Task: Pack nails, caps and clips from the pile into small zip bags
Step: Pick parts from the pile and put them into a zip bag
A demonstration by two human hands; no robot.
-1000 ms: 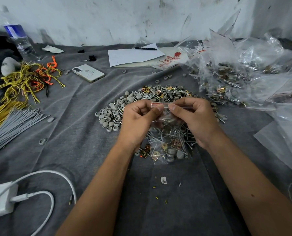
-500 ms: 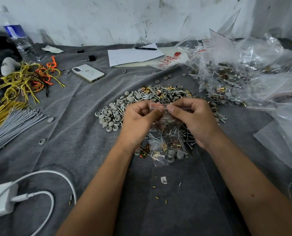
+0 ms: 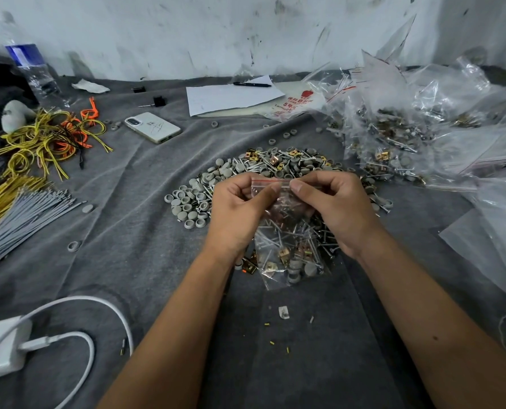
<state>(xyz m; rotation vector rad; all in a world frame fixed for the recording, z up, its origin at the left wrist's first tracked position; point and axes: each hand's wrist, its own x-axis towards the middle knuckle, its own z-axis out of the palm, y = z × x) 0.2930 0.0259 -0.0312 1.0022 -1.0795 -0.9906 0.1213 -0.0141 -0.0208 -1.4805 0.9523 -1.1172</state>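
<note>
Closing the small clear plastic zip bag with the red strip looks like the step in hand. Head view: left hand and right hand both pinching the top strip, thumbs nearly touching. Bag held up over the near edge of the grey and gold pile of nails, caps and clips. Mouth pointing to 12 o'clock, bottom to 6, long way up and down. Next, probably: pressing along the strip until shut, then putting it with the heap of filled clear bags at 2 o'clock.
</note>
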